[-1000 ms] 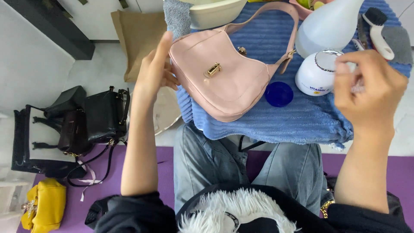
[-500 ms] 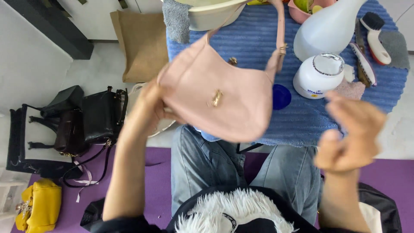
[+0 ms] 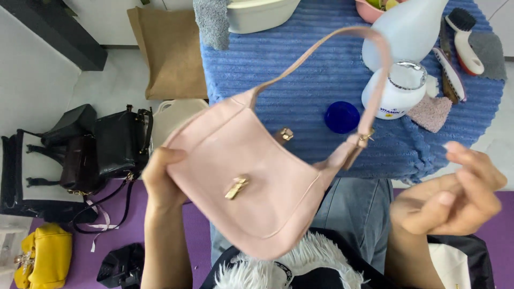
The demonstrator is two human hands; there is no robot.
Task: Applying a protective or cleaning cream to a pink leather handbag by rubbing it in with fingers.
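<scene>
Holding a pink handbag up over the blue table

Head view: left hand (image 3: 163, 179) is gripping the pink handbag (image 3: 251, 184) at its left edge, fingers closed around the side, thumb on the front panel. The bag is hanging in the air above the person's lap, tilted, its gold clasp (image 3: 236, 188) facing the camera. Its strap (image 3: 342, 40) is arching up over the blue ribbed cloth (image 3: 300, 69) covering the table. Right hand (image 3: 455, 195) is hovering to the right of the bag, apart from it, holding nothing, fingers loosely curled and half open.

On the cloth, a white jar (image 3: 399, 93) is standing open, with its blue lid (image 3: 342, 116) lying just beside it to the left. A large white bottle (image 3: 407, 29) is standing behind the jar. A small pink cloth pad (image 3: 432, 112) is lying just right of the jar. A brush (image 3: 465, 37) and a grey cloth (image 3: 488, 51) are sitting near the right edge. A cream basin (image 3: 259, 13) is sitting at the far edge.

On the floor to the left, several black bags (image 3: 107, 142) are standing together, a yellow bag (image 3: 43, 259) is lying on the purple mat (image 3: 107, 241), and a brown paper bag (image 3: 171, 53) is lying beside the table.
</scene>
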